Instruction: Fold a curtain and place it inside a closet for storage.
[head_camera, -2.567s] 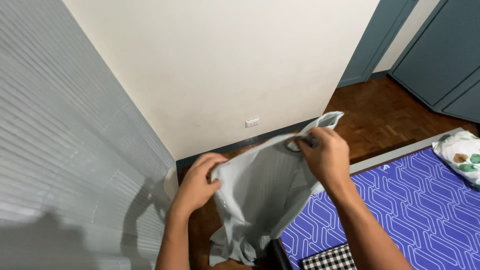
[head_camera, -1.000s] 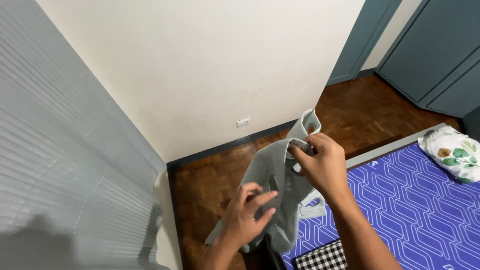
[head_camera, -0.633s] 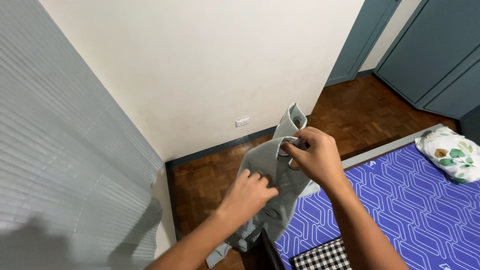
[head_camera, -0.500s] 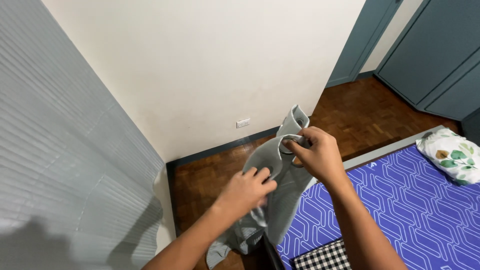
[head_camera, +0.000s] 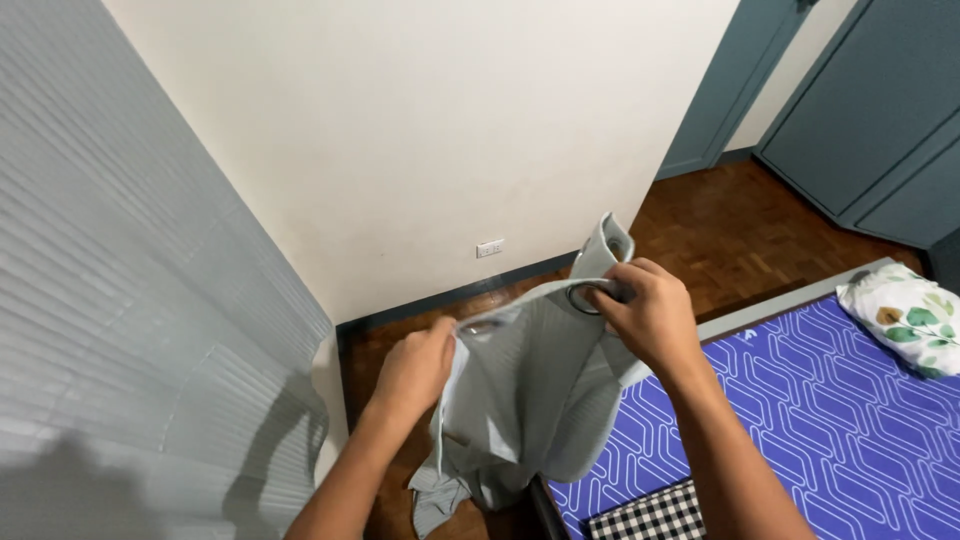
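Observation:
I hold up a pale grey-green curtain with metal ring eyelets along its top edge. My right hand pinches the top edge at a ring, to the right. My left hand grips the top edge further left, near another ring. The cloth hangs spread between both hands, and its lower end bunches near the floor.
A bed with a blue patterned sheet lies to the right, with a leaf-print pillow and a black-and-white checked cloth. Grey window blinds fill the left. A white wall with a socket, wood floor and teal doors lie ahead.
My left hand has slid left along the top edge, spreading the curtain wider between my hands. My right hand stays at its ring.

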